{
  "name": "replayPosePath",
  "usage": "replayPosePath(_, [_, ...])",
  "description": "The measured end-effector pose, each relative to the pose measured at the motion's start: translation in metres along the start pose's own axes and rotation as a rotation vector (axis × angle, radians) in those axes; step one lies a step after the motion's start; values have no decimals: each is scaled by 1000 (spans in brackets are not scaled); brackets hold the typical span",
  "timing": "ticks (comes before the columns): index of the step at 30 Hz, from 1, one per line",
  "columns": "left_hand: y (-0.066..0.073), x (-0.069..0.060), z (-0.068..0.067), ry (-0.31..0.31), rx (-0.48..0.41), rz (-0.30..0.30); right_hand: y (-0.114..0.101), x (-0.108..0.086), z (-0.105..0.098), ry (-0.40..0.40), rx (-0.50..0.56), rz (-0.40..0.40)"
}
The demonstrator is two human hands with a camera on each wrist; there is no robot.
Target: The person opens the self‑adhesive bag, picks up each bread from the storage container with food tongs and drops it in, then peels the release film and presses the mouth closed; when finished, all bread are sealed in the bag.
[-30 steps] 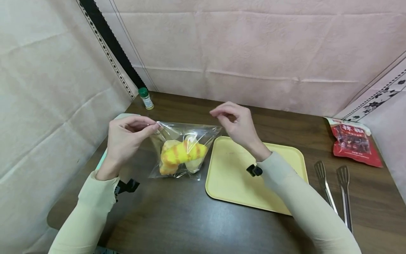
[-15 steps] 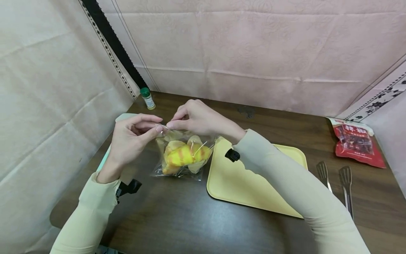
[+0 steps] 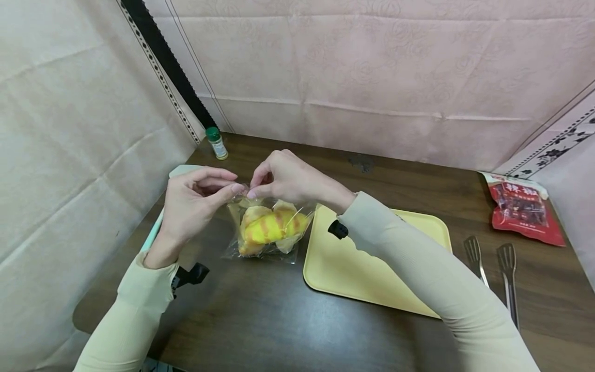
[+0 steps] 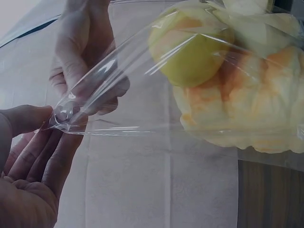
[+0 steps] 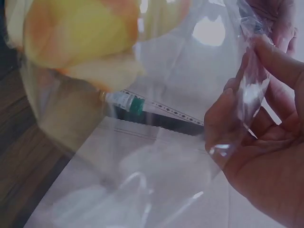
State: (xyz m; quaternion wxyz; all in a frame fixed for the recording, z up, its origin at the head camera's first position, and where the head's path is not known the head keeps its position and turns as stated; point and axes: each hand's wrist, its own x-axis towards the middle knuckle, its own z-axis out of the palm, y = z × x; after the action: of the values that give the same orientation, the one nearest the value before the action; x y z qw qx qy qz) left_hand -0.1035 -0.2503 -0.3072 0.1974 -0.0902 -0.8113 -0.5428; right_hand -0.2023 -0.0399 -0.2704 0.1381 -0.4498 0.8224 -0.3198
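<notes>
In the head view, a clear plastic bag [image 3: 304, 211] holds a yellow bread roll with orange stripes [image 3: 274, 227] and paler bread pieces beside it. My left hand [image 3: 191, 206] pinches the bag's upper left corner between thumb and fingers. Close beside it, my right hand [image 3: 293, 178] pinches the bag's top edge with thumb and forefinger. The left wrist view shows the film [image 4: 128, 95] drawn taut from the left fingertips toward the bread [image 4: 247, 99]. Through the film in the right wrist view, the right hand [image 5: 270, 133] grips the gathered edge.
To the right lies a yellow tray [image 3: 353, 268], partly under the right forearm. Beyond it are metal utensils with slotted heads [image 3: 506, 263] and a red snack packet [image 3: 525, 209]. A green-capped bottle [image 3: 217, 143] stands at the back left. A pale green edge [image 3: 186, 169] shows behind the left hand.
My right hand has come left from above the tray to the bag's top edge and taken hold near the left hand. The bag's top has become gathered; the left hand keeps its hold.
</notes>
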Motion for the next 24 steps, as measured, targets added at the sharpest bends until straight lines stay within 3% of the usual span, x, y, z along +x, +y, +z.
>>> replayPosePath(11, [-3, 0, -4, 36, 26, 11, 20, -12, -1, -8, -43, 57])
replayPosePath(24, [-6, 1, -7, 66, 64, 12, 49, -35, -8, 31, -10, 94])
